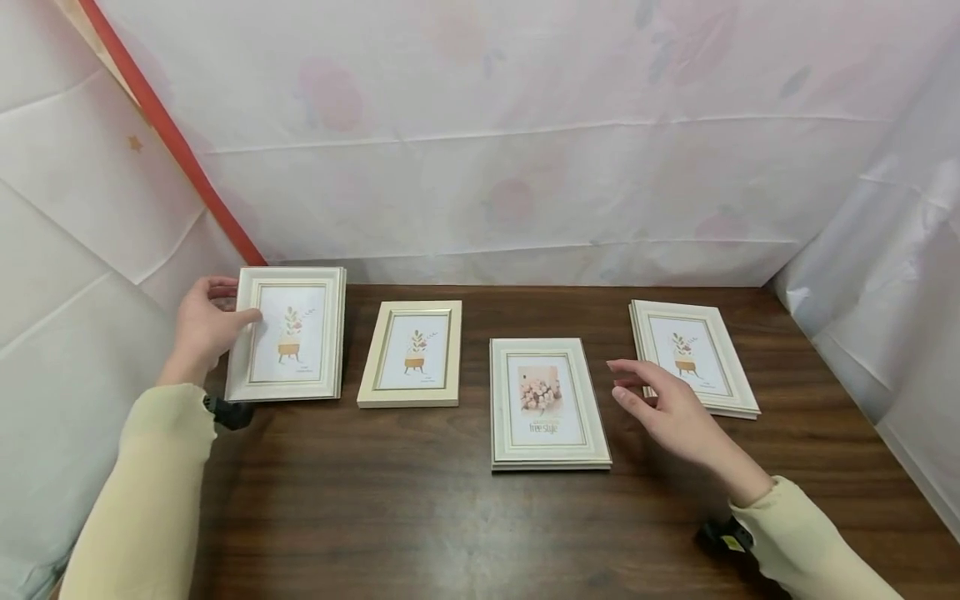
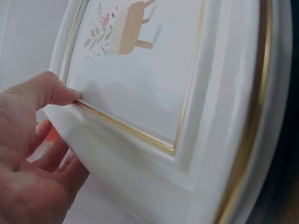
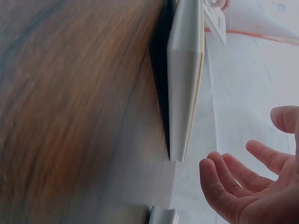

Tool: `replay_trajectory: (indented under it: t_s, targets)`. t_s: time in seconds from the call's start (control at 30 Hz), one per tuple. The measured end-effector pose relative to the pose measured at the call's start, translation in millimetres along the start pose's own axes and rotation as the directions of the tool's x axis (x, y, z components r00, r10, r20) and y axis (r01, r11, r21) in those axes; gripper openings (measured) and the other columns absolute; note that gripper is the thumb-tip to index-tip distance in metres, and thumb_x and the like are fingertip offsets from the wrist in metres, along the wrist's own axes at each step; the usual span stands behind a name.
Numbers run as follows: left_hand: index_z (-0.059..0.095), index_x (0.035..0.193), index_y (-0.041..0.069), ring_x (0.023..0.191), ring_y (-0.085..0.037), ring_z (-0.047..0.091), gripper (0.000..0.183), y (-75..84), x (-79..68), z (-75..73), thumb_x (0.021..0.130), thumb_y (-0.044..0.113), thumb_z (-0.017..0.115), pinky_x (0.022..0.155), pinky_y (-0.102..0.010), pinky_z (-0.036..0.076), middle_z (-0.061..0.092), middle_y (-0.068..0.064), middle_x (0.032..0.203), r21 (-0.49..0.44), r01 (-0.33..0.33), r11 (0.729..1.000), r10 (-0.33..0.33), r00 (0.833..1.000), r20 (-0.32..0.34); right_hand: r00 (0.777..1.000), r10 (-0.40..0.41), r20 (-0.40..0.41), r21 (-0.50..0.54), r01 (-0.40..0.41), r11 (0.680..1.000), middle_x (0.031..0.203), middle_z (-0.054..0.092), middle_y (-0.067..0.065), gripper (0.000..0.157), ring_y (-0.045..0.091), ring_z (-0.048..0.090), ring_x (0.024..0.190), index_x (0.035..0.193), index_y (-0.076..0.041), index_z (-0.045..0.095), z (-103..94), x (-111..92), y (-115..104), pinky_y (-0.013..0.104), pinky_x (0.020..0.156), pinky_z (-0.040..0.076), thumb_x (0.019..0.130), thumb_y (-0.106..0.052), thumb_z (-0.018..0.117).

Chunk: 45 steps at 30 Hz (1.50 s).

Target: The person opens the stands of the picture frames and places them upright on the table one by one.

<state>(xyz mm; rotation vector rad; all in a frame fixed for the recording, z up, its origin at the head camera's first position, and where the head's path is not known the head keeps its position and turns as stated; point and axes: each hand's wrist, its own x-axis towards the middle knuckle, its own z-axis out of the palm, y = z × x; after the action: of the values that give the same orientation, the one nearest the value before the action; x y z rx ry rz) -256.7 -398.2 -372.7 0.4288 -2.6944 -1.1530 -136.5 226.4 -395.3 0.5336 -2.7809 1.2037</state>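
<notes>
At the far left of the head view, my left hand (image 1: 208, 323) grips a white picture frame (image 1: 288, 333) by its left edge. The left wrist view shows the thumb (image 2: 65, 94) on the front, over the thin gold inner trim, with the other fingers behind. This frame looks tilted up off the table; its print is a plant in a footed pot. My right hand (image 1: 678, 417) hovers apart, fingers loosely bent and holding nothing. It is between a white picture frame (image 1: 551, 450) with a pink flower print and another white picture frame (image 1: 731, 354) at the right, which it partly covers.
A cream picture frame (image 1: 371, 392) lies just right of the gripped one. All stand on a dark wood-grain table (image 1: 420, 508). White patterned sheets (image 1: 525, 183) hang at the back and both sides, with a red strip (image 1: 176, 142) at the back left corner.
</notes>
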Motion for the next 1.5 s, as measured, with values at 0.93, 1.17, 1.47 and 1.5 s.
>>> replay_trajectory:
  t_s: [0.93,1.17,1.47,1.5]
  targets:
    - [0.041,0.147,0.021,0.097,-0.006,0.063,0.074,42.6,-46.6,-44.1,0.088,-0.018,0.063,0.061,-0.021,0.054,0.054,0.0,0.118,-0.544,-0.309,0.78,0.428,0.898,0.103,0.999,-0.033,0.008,-0.029,0.033,0.999,0.129,0.061,0.008,0.035,0.025,0.062,0.112,0.135,-0.01,0.058,-8.5,2,3,0.04,0.084,0.055,0.102,-0.021,0.06]
    - [0.047,0.14,0.009,0.095,-0.012,0.068,0.065,57.4,-57.5,-44.0,0.086,-0.026,0.055,0.056,-0.019,0.053,0.06,-0.005,0.115,-0.735,-0.372,0.567,0.533,0.846,-0.017,0.996,-0.077,0.035,-0.06,0.079,0.995,0.127,0.062,0.008,0.035,0.017,0.063,0.105,0.134,-0.011,0.058,-5.1,-5,5,0.04,0.081,0.056,0.101,-0.02,0.062]
    - [0.051,0.135,0.008,0.089,-0.013,0.067,0.054,82.6,-75.2,-28.9,0.089,-0.017,0.062,0.06,-0.018,0.053,0.064,-0.005,0.114,-0.7,-0.415,0.581,0.494,0.863,-0.101,0.985,-0.143,0.093,-0.029,0.146,0.989,0.134,0.058,0.006,0.035,0.019,0.067,0.098,0.134,-0.01,0.058,6.5,-11,-2,0.034,0.079,0.057,0.1,-0.02,0.063]
    - [0.052,0.135,0.008,0.09,-0.013,0.067,0.053,84.5,-76.8,-25.9,0.089,-0.015,0.064,0.062,-0.017,0.053,0.064,-0.006,0.115,-0.685,-0.421,0.595,0.485,0.867,-0.112,0.984,-0.151,0.099,-0.023,0.154,0.988,0.134,0.058,0.006,0.036,0.018,0.067,0.096,0.133,-0.009,0.058,8.1,-12,-3,0.033,0.078,0.057,0.1,-0.02,0.063]
